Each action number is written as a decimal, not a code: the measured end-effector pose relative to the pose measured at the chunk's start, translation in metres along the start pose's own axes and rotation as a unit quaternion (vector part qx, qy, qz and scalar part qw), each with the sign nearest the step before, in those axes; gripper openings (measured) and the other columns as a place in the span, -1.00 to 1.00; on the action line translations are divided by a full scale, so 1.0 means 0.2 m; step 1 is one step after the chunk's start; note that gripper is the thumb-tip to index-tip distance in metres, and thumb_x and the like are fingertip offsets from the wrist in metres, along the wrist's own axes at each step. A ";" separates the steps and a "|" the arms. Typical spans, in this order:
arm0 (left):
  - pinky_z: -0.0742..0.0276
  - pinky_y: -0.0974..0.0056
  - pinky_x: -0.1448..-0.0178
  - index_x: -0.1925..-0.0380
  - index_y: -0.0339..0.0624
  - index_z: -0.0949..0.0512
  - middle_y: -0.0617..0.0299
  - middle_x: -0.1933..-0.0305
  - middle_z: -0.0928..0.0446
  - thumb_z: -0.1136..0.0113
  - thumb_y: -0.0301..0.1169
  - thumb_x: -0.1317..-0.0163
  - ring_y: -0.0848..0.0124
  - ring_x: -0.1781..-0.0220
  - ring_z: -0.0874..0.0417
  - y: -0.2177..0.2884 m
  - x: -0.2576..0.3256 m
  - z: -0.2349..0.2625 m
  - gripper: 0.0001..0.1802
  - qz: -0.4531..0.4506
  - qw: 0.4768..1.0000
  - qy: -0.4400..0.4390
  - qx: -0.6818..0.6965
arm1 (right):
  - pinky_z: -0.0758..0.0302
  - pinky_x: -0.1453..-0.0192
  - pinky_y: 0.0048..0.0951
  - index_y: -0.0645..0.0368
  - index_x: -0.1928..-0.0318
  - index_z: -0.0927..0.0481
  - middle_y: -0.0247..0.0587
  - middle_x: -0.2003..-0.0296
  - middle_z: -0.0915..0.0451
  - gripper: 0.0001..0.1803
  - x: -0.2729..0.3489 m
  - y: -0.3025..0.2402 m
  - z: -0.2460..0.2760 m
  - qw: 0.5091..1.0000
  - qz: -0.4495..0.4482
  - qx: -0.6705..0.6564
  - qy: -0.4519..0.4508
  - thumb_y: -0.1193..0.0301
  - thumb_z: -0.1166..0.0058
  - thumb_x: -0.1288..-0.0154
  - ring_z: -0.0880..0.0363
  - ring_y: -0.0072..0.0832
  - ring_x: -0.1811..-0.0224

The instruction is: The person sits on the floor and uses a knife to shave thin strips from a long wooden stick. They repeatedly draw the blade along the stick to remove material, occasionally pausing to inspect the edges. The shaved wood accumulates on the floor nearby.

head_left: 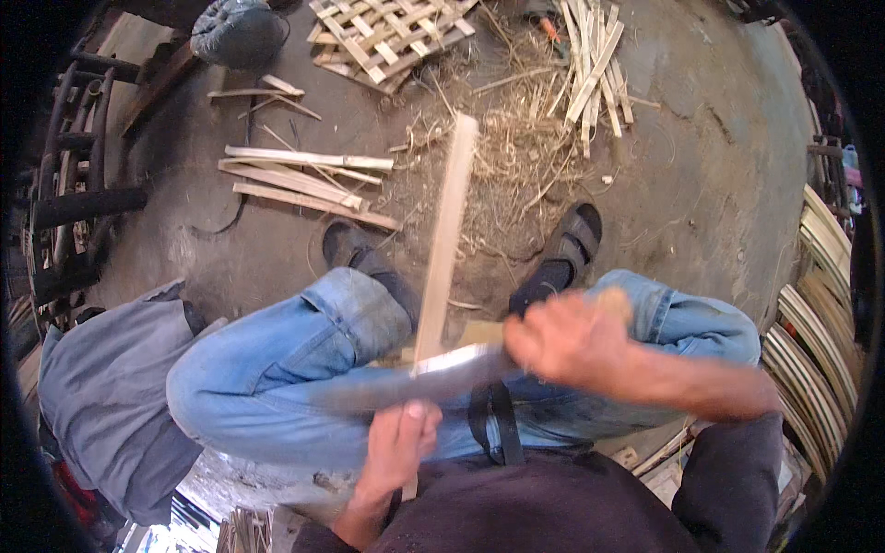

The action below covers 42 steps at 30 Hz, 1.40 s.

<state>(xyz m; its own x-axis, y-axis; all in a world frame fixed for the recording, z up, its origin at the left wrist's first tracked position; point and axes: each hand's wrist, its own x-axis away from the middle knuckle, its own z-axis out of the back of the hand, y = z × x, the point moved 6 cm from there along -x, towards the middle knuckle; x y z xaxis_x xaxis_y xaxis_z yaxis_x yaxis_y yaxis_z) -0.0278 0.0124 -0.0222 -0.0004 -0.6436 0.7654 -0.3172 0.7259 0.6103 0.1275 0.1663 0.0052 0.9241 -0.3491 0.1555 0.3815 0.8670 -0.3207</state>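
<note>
Head view: slat (445,230) is gripped near its lower end by left hand (398,442), rest running up & away over knees. Blade (433,376) is held by right hand (564,341), fist closed on handle, edge set across slat just above left grip.

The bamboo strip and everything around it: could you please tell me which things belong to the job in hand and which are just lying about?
In use:
strip, held by left hand
blade, held by right hand

Lying about:
cut slats
woven lattice
slat bundle
shavings
</note>
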 end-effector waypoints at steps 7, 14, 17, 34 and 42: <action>-0.12 0.49 0.55 -0.05 -0.40 -0.47 0.42 0.50 -0.25 0.25 -0.13 -0.56 0.66 0.58 -0.19 0.08 0.00 0.02 -0.49 -0.009 1.000 0.004 0.001 | -0.55 0.45 -0.19 0.14 0.35 -0.45 -0.17 0.51 -0.53 -0.88 -0.01 0.21 -0.03 0.987 -0.147 -0.052 0.044 0.42 -0.08 -0.10 -0.63 -0.22 0.46; -0.19 0.47 0.54 -0.03 -0.41 -0.48 0.40 0.52 -0.26 0.28 -0.12 -0.56 0.64 0.59 -0.24 0.02 0.05 -0.06 -0.47 0.018 0.998 -0.057 -0.019 | -0.54 0.36 0.04 0.24 0.29 -0.43 0.12 0.51 -0.57 -0.89 0.00 0.45 0.06 0.973 -0.207 -0.091 0.047 0.51 -0.01 -0.17 -0.61 0.11 0.43; -0.28 0.46 0.51 -0.04 -0.42 -0.48 0.37 0.52 -0.30 0.29 -0.13 -0.56 0.61 0.57 -0.33 -0.01 0.07 -0.05 -0.47 0.048 0.997 -0.052 -0.021 | -0.54 0.33 0.04 0.24 0.30 -0.42 0.16 0.46 -0.58 -0.91 -0.03 0.68 0.05 0.937 -0.341 -0.073 0.031 0.49 0.04 -0.18 -0.61 0.14 0.39; -0.13 0.50 0.52 -0.17 -0.34 -0.37 0.43 0.49 -0.21 0.17 -0.21 -0.53 0.67 0.56 -0.15 -0.03 -0.02 -0.08 -0.56 0.078 0.995 -0.057 0.016 | -0.59 0.44 -0.10 0.16 0.30 -0.45 -0.11 0.41 -0.58 -0.83 0.09 -0.06 -0.04 0.984 -0.072 -0.139 -0.085 0.36 -0.07 -0.15 -0.67 -0.10 0.45; -0.17 0.49 0.50 -0.10 -0.36 -0.40 0.45 0.52 -0.22 0.22 -0.20 -0.57 0.66 0.56 -0.18 0.01 0.06 -0.06 -0.57 0.056 0.994 -0.096 0.004 | -0.56 0.39 0.03 0.25 0.31 -0.41 0.13 0.53 -0.58 -0.87 0.09 0.46 -0.08 0.966 -0.234 -0.109 0.014 0.45 -0.02 -0.20 -0.63 0.09 0.43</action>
<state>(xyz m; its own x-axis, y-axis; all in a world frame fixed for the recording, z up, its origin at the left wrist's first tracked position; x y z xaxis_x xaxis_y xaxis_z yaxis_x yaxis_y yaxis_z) -0.0181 0.0096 -0.0090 -0.2166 -0.5933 0.7753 -0.3126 0.7945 0.5206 0.1784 0.2336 -0.0362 0.6481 -0.6967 0.3077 0.7509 0.5171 -0.4107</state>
